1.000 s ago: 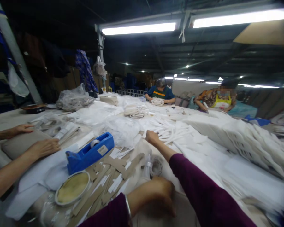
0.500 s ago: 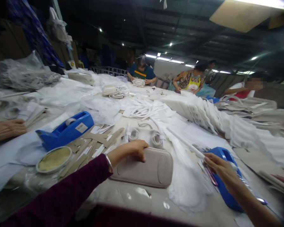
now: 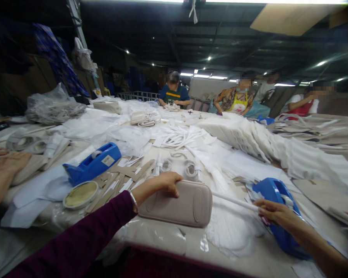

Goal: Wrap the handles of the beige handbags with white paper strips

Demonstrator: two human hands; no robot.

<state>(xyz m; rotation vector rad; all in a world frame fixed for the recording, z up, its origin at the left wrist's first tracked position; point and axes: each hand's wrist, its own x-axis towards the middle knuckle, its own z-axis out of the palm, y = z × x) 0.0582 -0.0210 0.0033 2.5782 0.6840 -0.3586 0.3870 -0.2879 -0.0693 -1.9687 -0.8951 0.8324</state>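
My left hand, in a purple sleeve, grips the top edge of a beige handbag. Its thumb lies on the front panel, and the other fingers are largely hidden behind. The handbag leans upright near the table's front edge. Two coiled, wrapped straps show just behind it. Off to the right, my right hand pinches the end of a thin white tube. The tube's far end runs to the handbag's right side, and I cannot tell whether it touches. A blue tape dispenser sits beside and behind my right hand.
A second blue tape dispenser, a round dish and beige scraps lie left. White tubes are heaped mid-table, with foam sheets to the right. A co-worker's hand rests at far left; several people work across the table.
My right hand has moved slightly down and right, and the white tube has swung lower toward the handbag's side. My left hand keeps its hold. The co-worker's hand at left has shifted; the view has tilted.
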